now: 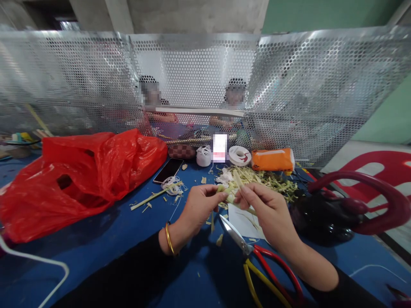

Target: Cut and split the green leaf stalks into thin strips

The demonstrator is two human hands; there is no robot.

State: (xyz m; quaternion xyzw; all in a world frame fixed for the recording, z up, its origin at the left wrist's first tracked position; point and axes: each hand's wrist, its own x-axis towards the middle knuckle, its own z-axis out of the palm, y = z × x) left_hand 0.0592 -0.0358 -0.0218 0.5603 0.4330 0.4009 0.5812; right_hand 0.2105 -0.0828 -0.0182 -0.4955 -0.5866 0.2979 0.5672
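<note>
Both the left hand (199, 204) and right hand (271, 206) pinch pale strips (238, 179) in closed grips, probably for fine control.

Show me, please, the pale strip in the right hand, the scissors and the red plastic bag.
Pale strip (238, 179): head view, on its exposed upper length.
Scissors (248, 250): head view, on the pivot.
Red plastic bag (93, 177): head view, on its creased middle.

Pale glare streaked the metal screen (321, 77) and red bag (93, 179); soft shadows darkened the desk (192, 284). Outer edges bowed, and blocky patches obscured the middle.
</note>
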